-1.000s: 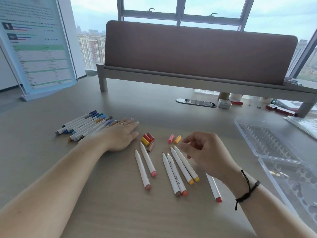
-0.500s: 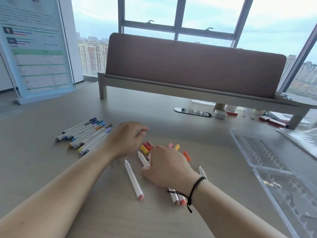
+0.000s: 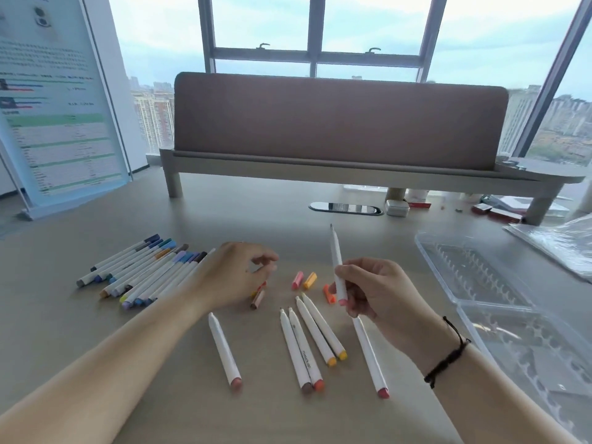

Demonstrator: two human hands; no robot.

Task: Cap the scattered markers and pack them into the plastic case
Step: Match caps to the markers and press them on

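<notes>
My right hand (image 3: 374,293) grips a white uncapped marker (image 3: 336,254) near its pink end, tip pointing up. My left hand (image 3: 234,274) hovers with loosely curled fingers over a cluster of loose caps; nothing shows between its fingers. A brown cap (image 3: 258,299) peeks out below it. Pink (image 3: 297,280), yellow-orange (image 3: 310,280) and orange (image 3: 329,293) caps lie between my hands. Several uncapped markers (image 3: 307,338) lie in front, with one off to the left (image 3: 224,350) and one under my right wrist (image 3: 370,354). The open clear plastic case (image 3: 426,251) sits at the right.
A row of capped markers (image 3: 144,270) lies left of my left hand. A raised shelf with a brown panel (image 3: 336,123) spans the back of the desk. A standing poster (image 3: 57,107) is far left, clear wrapping (image 3: 560,245) far right.
My right hand picked one marker from the desk and lifted it upright. My left hand stayed over the caps, fingers more curled.
</notes>
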